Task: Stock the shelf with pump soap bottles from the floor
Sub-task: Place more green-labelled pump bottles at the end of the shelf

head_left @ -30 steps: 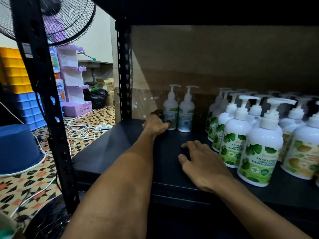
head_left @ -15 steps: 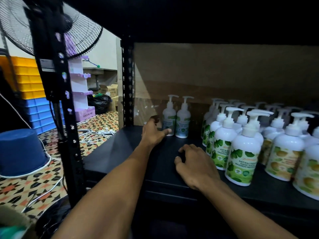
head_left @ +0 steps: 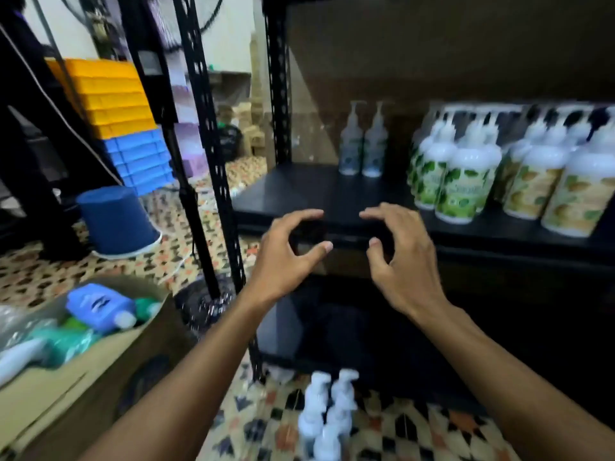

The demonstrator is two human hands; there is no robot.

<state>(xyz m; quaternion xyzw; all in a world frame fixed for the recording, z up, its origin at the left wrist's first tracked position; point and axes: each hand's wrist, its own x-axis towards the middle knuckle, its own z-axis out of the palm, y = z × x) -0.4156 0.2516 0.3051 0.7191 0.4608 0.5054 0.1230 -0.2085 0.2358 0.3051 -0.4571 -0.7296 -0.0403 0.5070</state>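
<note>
Several white pump soap bottles (head_left: 327, 417) stand on the patterned floor below my arms, in front of the black shelf (head_left: 299, 191). Two pale bottles (head_left: 362, 144) stand at the shelf's back. Several green and yellow labelled bottles (head_left: 466, 174) fill its right side. My left hand (head_left: 288, 252) and my right hand (head_left: 397, 257) hover in front of the shelf's front edge, both empty with fingers loosely curved and thumbs apart. The picture is blurred by motion.
A cardboard box (head_left: 76, 371) with blue and green bottles sits on the floor at the left. An upturned blue bucket (head_left: 114, 219) and stacked yellow and blue bins (head_left: 113, 111) stand further left. Black shelf posts (head_left: 216, 161) rise between them and the shelf.
Both hands have come off the shelf board and back toward me. The view has tipped down and back, bringing the floor bottles and cardboard box into sight.
</note>
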